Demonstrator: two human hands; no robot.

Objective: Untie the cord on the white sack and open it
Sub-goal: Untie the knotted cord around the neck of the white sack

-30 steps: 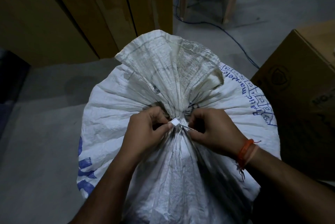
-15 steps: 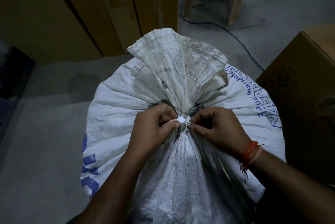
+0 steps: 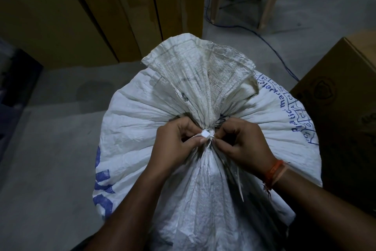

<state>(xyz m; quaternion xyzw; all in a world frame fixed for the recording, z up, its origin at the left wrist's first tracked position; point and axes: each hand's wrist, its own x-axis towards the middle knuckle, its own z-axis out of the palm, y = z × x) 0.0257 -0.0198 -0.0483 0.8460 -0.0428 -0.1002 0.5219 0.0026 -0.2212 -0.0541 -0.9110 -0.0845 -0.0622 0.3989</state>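
Head view: the white sack (image 3: 142,128) stands on the floor (image 3: 50,149), neck bunched and tied. The left hand (image 3: 175,145) and right hand (image 3: 244,143) meet at the cord (image 3: 206,135), fingers of both pinching it. Cardboard boxes (image 3: 101,17) stand behind.
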